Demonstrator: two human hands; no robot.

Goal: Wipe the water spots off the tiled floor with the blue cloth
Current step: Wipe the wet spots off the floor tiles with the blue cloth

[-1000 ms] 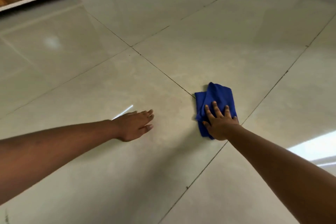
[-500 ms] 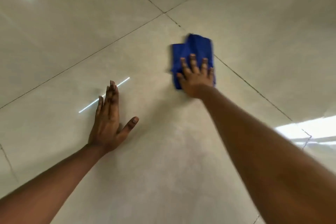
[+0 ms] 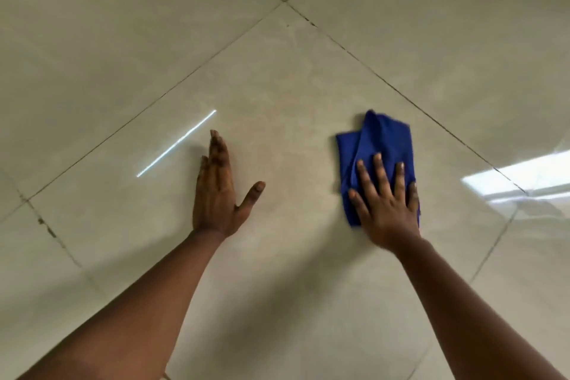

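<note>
A folded blue cloth (image 3: 382, 139) lies on the glossy beige tiled floor (image 3: 277, 86), right of centre. My right hand (image 3: 385, 203) presses flat on the cloth's near half with its fingers spread and straight. My left hand (image 3: 217, 191) rests flat on the bare tile to the left, fingers together and thumb out, about a hand's width from the cloth. I cannot make out distinct water spots on the shiny tile.
Dark grout lines (image 3: 370, 71) cross the floor diagonally and meet at a corner (image 3: 285, 1) beyond the hands. A thin bright light streak (image 3: 175, 143) reflects left of my left hand, and a window glare (image 3: 518, 179) lies at the right.
My right hand has slid the cloth to the right and nearer along the tile. The camera has tilted down over the floor; my left hand stays flat on the tile.
</note>
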